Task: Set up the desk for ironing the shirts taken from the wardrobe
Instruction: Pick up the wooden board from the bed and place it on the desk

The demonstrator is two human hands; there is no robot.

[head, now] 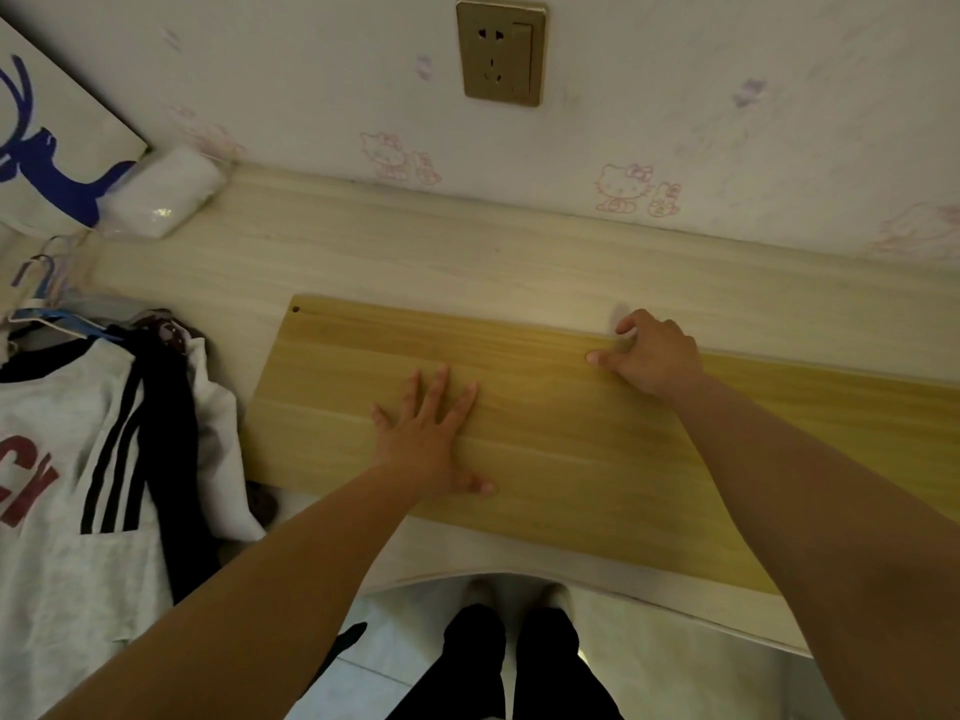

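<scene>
The board [571,439] lies flat on the desk [415,252], w/ its near edge close to the desk's near edge. Left hand [431,439] is spread flat on it. Right hand [654,350] curls over the far edge, pinching it. Shirts [78,459] lie just left.

Risk: a push could slide the board onto the shirts, or tip it off the near edge.
</scene>
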